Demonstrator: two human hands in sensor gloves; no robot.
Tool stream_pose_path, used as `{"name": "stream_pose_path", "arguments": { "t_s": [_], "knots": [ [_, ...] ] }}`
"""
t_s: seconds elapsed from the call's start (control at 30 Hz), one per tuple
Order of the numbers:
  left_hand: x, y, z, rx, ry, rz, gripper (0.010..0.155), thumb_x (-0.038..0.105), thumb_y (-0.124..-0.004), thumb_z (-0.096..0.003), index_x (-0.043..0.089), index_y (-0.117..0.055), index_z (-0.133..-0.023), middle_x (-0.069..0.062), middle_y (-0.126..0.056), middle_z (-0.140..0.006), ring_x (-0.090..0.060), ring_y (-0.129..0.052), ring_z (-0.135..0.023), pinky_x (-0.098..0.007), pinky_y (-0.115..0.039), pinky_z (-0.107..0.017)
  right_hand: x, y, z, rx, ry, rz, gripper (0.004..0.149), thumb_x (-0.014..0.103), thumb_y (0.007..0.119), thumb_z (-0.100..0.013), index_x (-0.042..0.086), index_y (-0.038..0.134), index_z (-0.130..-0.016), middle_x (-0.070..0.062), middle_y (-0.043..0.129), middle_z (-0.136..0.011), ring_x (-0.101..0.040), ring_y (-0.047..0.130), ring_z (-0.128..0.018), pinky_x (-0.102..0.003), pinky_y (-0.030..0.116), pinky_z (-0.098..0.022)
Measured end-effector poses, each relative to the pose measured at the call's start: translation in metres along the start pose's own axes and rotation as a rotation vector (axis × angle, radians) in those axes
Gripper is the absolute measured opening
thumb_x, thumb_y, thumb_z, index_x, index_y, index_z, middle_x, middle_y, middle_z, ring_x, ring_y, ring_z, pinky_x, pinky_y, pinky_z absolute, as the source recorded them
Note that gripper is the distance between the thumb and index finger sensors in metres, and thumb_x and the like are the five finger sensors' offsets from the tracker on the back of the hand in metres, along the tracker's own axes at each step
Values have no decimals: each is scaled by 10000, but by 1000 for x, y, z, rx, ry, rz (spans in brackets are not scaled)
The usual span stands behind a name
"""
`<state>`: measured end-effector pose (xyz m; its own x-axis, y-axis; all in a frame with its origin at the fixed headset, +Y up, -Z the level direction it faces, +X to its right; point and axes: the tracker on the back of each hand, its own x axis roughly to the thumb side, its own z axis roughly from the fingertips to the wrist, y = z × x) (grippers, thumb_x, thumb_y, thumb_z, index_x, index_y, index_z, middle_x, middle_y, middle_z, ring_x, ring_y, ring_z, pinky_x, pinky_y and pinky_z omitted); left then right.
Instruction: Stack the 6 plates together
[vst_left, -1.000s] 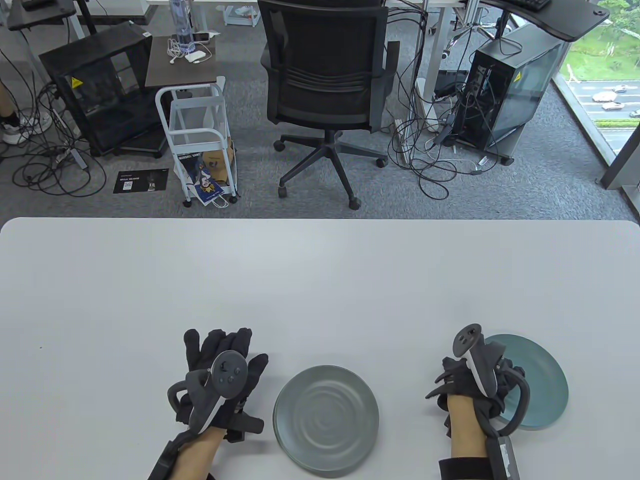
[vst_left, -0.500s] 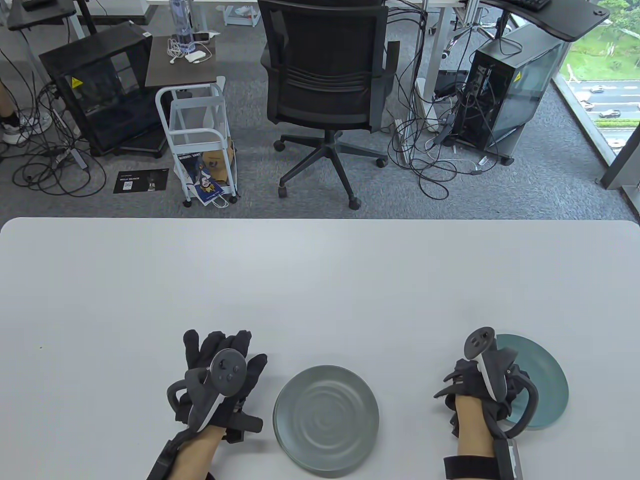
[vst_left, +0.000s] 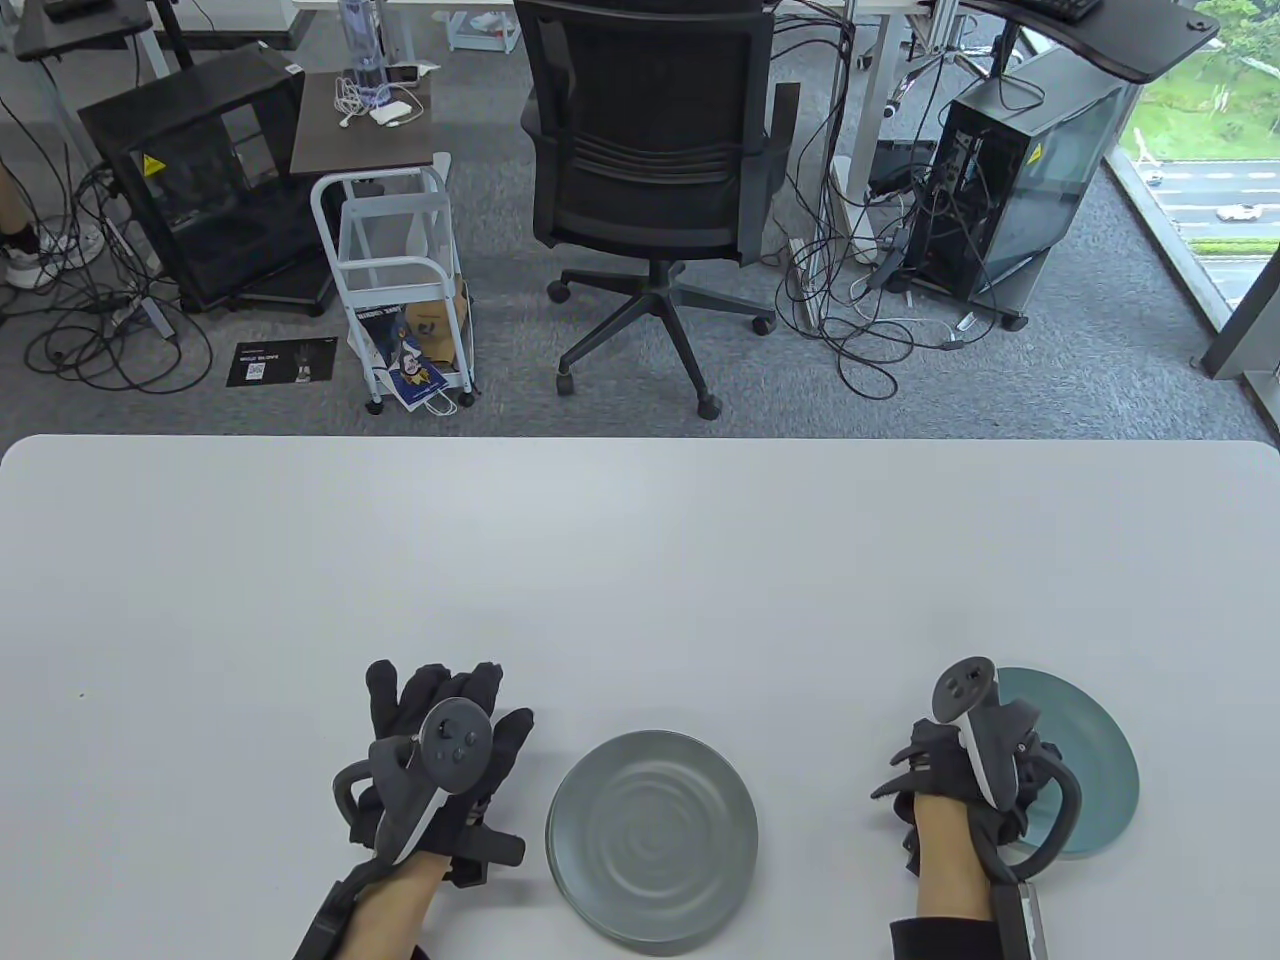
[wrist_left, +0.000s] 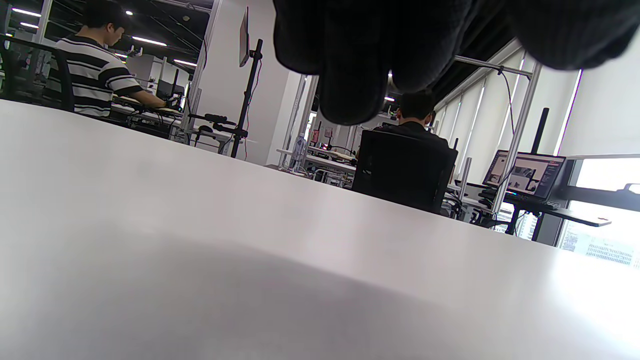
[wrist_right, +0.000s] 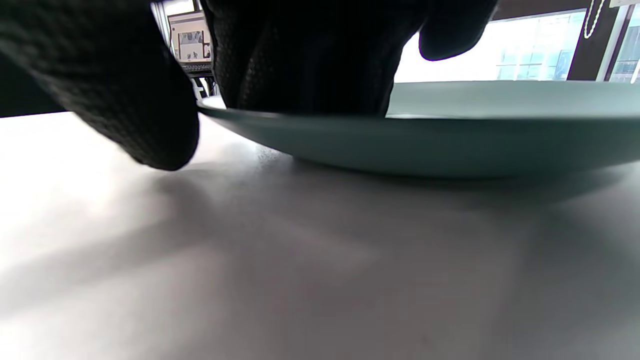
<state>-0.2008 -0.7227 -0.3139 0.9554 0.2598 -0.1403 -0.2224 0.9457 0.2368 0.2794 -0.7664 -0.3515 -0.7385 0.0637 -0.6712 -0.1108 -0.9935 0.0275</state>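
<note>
A stack of grey-green plates (vst_left: 652, 838) sits near the table's front edge, between my hands. A single teal plate (vst_left: 1090, 760) lies flat on the table to the right. My right hand (vst_left: 1008, 775) is at its left rim. In the right wrist view my fingers (wrist_right: 300, 60) lie on top of the teal plate's (wrist_right: 450, 140) rim and my thumb (wrist_right: 125, 100) is at its edge, close to the table. My left hand (vst_left: 450, 700) rests flat on the table left of the stack, fingers spread, holding nothing; its fingertips (wrist_left: 350, 75) hang over bare table.
The white table (vst_left: 640, 560) stretches far ahead and to both sides. Beyond its far edge stand a black office chair (vst_left: 650, 150), a white cart (vst_left: 395, 290) and computer cases on the floor.
My right hand has slid a little right and toward me along the teal plate's rim. My left hand and the stack have not moved.
</note>
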Motion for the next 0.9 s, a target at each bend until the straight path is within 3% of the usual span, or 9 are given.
{"name": "stream_pose_path", "arguments": {
  "t_s": [0.3,0.57,0.9],
  "knots": [
    [0,0,0,2,-1,5,667,669,-742,-301,403,-740,-913,139,-892,-930,-113,-700,-1047,-463,-196,-916,2,-5,3,-115,-15,26,500,499,956,-441,222,796,-826,95,906,-616,-166,875,-752,-541,515,-760],
    [0,0,0,7,-3,6,666,670,-741,-302,401,-743,-911,137,-893,-928,-112,-704,-1045,-464,-199,-915,8,-21,19,-351,-78,9,416,444,986,-415,245,841,-751,103,914,-546,-149,879,-725,-519,508,-763],
    [-2,1,0,2,5,9,667,672,-740,-302,402,-741,-912,140,-894,-927,-112,-704,-1045,-464,-200,-915,39,-27,46,-530,-310,7,404,441,998,-396,256,846,-723,111,912,-519,-138,887,-708,-513,531,-758]
  ]
}}
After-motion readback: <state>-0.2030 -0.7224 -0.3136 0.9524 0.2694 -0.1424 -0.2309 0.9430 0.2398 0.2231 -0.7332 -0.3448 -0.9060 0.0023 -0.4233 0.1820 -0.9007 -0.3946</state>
